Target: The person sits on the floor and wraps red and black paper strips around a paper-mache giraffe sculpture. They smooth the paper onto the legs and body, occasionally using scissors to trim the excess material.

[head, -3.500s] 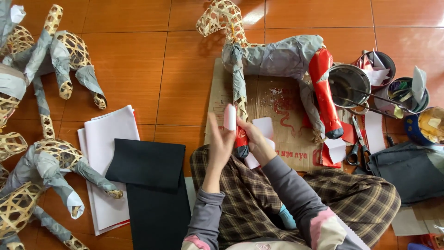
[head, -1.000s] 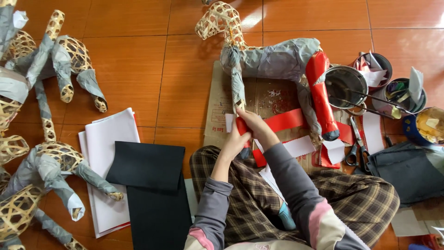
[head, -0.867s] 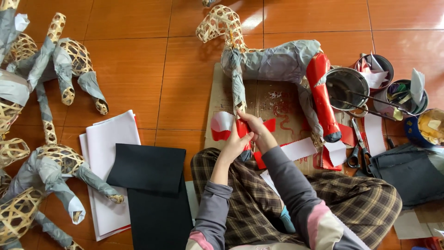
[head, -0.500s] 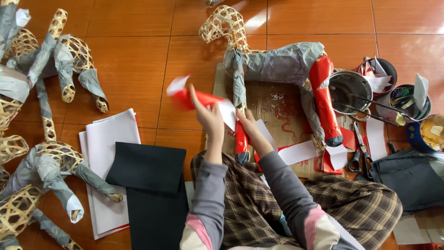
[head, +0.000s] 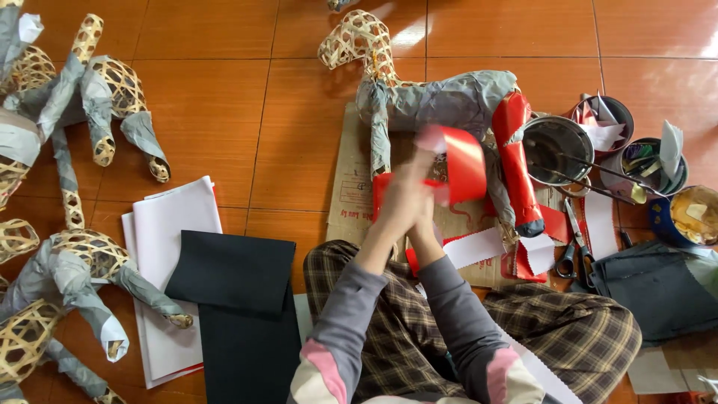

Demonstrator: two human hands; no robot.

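The red paper strip (head: 462,161) was up in the air on the left a moment ago; now it curls over the woven animal's front leg (head: 381,142), so the wrapping is moving on; one back leg (head: 516,168) is red already. Both hands are blurry; the left hand (head: 400,202) and right hand (head: 428,213) press close together, pinching the strip's end. I count one animal on the cardboard (head: 351,187), scissors (head: 574,251), four pots (head: 557,142).
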